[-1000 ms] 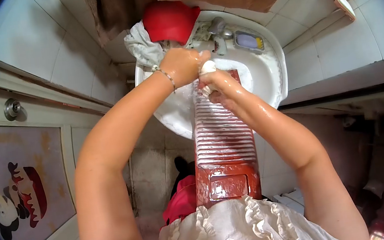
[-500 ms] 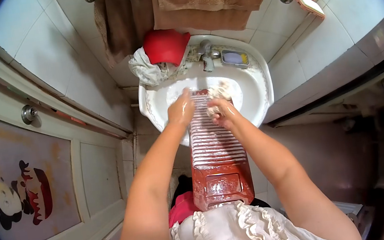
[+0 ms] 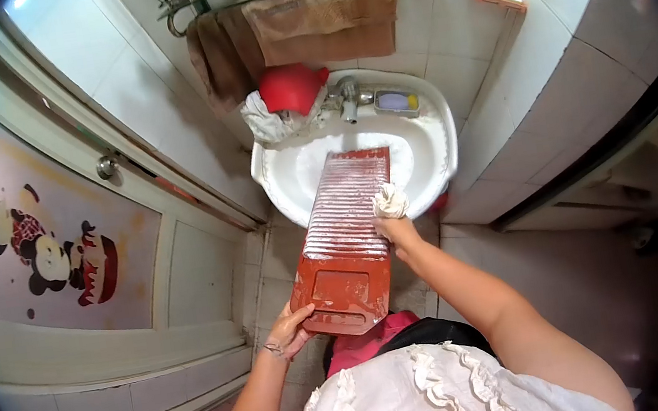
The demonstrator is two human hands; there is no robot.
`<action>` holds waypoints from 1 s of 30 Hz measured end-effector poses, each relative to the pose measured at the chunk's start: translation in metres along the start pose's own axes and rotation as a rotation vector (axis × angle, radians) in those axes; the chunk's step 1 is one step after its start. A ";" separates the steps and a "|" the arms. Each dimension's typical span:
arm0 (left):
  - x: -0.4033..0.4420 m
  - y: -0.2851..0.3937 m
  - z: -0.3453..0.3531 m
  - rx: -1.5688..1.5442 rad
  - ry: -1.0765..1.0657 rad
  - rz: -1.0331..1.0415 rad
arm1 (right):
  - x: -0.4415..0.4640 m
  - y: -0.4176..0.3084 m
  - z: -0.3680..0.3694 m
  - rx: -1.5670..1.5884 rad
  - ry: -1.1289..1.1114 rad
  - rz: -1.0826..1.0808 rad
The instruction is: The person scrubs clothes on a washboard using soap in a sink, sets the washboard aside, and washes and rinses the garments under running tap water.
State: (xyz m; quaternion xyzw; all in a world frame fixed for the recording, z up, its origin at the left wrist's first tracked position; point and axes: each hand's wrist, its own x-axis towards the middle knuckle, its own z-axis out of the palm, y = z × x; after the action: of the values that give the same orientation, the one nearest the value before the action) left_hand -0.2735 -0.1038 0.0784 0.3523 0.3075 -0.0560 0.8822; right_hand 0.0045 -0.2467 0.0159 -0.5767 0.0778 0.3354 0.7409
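Note:
A red-brown washboard [image 3: 342,288] slants from the white sink [image 3: 268,182] toward my body, its ridges streaked with whitish suds. My left hand [image 3: 291,330] grips its lower left corner, with the thumb on top and the other fingers partly hidden beneath. At the board's right edge, my right hand [image 3: 397,231] is closed around a bunched-up white cloth [image 3: 390,201]. The cloth bulges out above the fist, over the sink's near rim.
A red bowl-shaped thing [image 3: 292,89] and white fabric [image 3: 267,123] rest on the sink's back left corner. Beside the faucet [image 3: 349,102] is a soap dish [image 3: 397,102]. Brown towels [image 3: 329,27] hang behind. A door [image 3: 189,259] stands at left, a tiled wall [image 3: 535,84] at right.
My left hand has moved from the washboard's upper left side down to its lower corner. The board now slants to the left. My right hand has come nearer with the cloth, at the board's right edge.

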 end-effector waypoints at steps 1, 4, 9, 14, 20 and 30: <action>0.001 -0.001 0.004 -0.009 0.024 0.063 | -0.003 -0.001 0.001 0.122 -0.037 -0.002; -0.017 0.013 0.055 0.074 0.106 0.235 | 0.007 0.000 -0.014 0.357 -0.172 0.224; -0.041 0.034 0.111 0.494 0.387 0.457 | 0.011 0.020 0.001 0.470 -0.223 0.346; -0.076 0.044 0.123 0.796 0.590 0.552 | -0.018 0.019 0.028 0.506 -0.275 0.573; -0.133 0.053 0.128 0.752 0.658 0.599 | -0.063 0.001 0.056 0.420 -0.369 0.611; -0.252 0.072 0.085 0.334 0.809 0.942 | -0.108 -0.052 0.191 0.242 -0.720 0.539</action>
State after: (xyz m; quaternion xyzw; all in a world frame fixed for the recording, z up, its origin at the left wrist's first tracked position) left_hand -0.4107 -0.1355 0.3147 0.5757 0.4152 0.4276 0.5598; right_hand -0.0994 -0.1230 0.1740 -0.2922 0.0015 0.6832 0.6693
